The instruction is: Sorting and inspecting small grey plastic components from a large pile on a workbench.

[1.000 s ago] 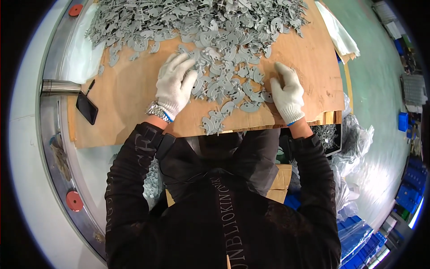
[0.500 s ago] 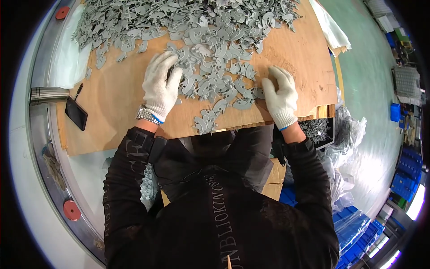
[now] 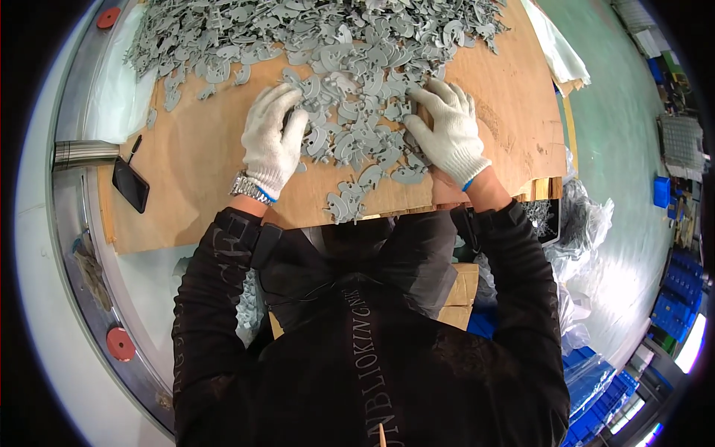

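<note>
Many small grey curved parts point(image 3: 357, 138) lie in a loose patch on a wooden board point(image 3: 201, 171), joining a bigger heap point(image 3: 298, 26) behind. My left hand point(image 3: 273, 141), in a white knit glove, rests at the patch's left edge, thumb spread from the bent fingers. A dark gap shows between thumb and fingers, and no part is visible in it. On the opposite edge, my right hand point(image 3: 449, 132), gloved alike, has its thumb apart and its fingertips against the grey parts. Nothing shows in its grasp, though the undersides of both hands are hidden.
A black phone point(image 3: 130, 185) and a pen point(image 3: 135, 148) lie at the board's left side, near a shiny metal cylinder point(image 3: 86, 155). Clear plastic bags point(image 3: 585, 223) bulge beyond the right edge, beside a bin of dark small parts point(image 3: 541, 217). Blue crates point(image 3: 596, 387) stand lower right.
My right hand has moved left and slightly away from me, up against the grey parts. My left hand stays at nearly the same place.
</note>
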{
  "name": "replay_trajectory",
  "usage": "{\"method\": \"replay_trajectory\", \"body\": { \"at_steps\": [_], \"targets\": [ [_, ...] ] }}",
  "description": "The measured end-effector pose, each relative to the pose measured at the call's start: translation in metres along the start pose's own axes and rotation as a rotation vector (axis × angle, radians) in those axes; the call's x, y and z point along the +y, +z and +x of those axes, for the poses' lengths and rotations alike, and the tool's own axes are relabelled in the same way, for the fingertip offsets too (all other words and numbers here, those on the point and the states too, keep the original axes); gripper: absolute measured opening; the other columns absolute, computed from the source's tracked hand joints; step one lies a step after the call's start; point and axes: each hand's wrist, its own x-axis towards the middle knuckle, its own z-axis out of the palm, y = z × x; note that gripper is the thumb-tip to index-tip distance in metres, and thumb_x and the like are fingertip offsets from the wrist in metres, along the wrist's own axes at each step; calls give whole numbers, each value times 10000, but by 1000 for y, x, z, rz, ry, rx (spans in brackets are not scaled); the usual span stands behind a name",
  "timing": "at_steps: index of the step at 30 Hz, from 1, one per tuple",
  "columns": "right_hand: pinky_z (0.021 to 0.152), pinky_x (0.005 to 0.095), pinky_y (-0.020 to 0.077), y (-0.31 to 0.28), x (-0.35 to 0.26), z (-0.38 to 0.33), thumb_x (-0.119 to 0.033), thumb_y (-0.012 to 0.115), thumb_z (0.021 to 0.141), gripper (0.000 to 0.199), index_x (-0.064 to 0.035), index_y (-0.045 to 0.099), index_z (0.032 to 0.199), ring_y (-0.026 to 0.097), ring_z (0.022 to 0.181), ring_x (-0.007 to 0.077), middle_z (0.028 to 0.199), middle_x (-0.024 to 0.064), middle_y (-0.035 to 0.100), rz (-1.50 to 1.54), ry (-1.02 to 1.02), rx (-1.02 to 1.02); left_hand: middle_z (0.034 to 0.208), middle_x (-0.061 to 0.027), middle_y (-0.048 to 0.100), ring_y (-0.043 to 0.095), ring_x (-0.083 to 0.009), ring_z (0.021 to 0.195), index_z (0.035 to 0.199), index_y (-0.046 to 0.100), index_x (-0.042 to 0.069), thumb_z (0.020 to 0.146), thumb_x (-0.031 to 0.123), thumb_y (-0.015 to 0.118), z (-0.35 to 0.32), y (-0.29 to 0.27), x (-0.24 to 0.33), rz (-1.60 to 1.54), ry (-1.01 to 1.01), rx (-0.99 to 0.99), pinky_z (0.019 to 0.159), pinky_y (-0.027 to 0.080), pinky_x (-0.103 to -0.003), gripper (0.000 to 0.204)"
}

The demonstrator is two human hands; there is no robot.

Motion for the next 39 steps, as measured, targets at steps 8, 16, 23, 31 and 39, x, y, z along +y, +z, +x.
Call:
{"method": "replay_trajectory", "body": {
  "at_steps": [8, 16, 23, 31, 39],
  "targets": [
    [1278, 521, 372, 1, 6, 4, -269, 805, 960, 382, -40, 754, 1262, 548, 1445, 442, 1420, 169, 706, 50, -28, -22, 1371, -137, 763, 671, -400, 1348, 1266, 774, 80, 960, 143, 826, 3, -4, 4, 33, 26, 43, 1170, 522, -492, 317],
    [1116, 443, 529, -51, -58, -15, -132, 741, 1047, 169, -9, 716, 1159, 747, 1107, 277, 1163, 120, 787, 586, 261, -182, 1268, -134, 777, 727, -378, 1184, 1261, 767, 98, 992, 243, 794, 26, -18, 119, -232, 159, -202, 1027, 578, -492, 307],
    [826, 315, 602, -48, -91, -75, -81, 598, 1145, 143, 2, 698, 1086, 713, 881, 123, 1025, 96, 764, 871, 207, -353, 1002, -134, 788, 764, -366, 951, 1179, 767, 86, 1008, 196, 780, -8, -51, 133, -464, -83, -672, 842, 592, -478, 204],
    [745, 338, 557, -22, -98, -96, -151, 569, 1171, 274, -26, 632, 935, 630, 694, 156, 785, 86, 697, 1293, 715, -83, 954, -115, 784, 745, -376, 885, 1171, 781, 93, 1007, 186, 777, -40, -66, 103, -302, 75, -533, 793, 575, -485, 188],
    [1163, 510, 494, -27, -40, -70, -306, 744, 1036, 466, -4, 697, 1388, 640, 1291, 383, 1321, 229, 702, 134, 197, 86, 1520, -167, 650, 532, -441, 1443, 1340, 755, 162, 961, 392, 814, -25, -33, 32, 184, 4, -273, 1249, 376, -604, 447]
  ]
}}
